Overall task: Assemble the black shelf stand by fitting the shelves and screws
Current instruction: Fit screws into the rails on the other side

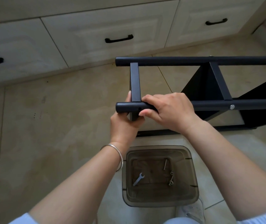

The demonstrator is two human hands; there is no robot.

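Both hands, left hand [124,125] and right hand [166,110], grip the black shelf stand [210,104] (no legible writing), fingers [146,101] curled.

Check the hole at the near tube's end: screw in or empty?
Empty: the hole shows dark and open, while a fitted screw sits further along the tube.

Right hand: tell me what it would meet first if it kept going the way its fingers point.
The right hand points left along the near black round tube. It would probably meet the left hand first, gripping the black shelf panel beside it.
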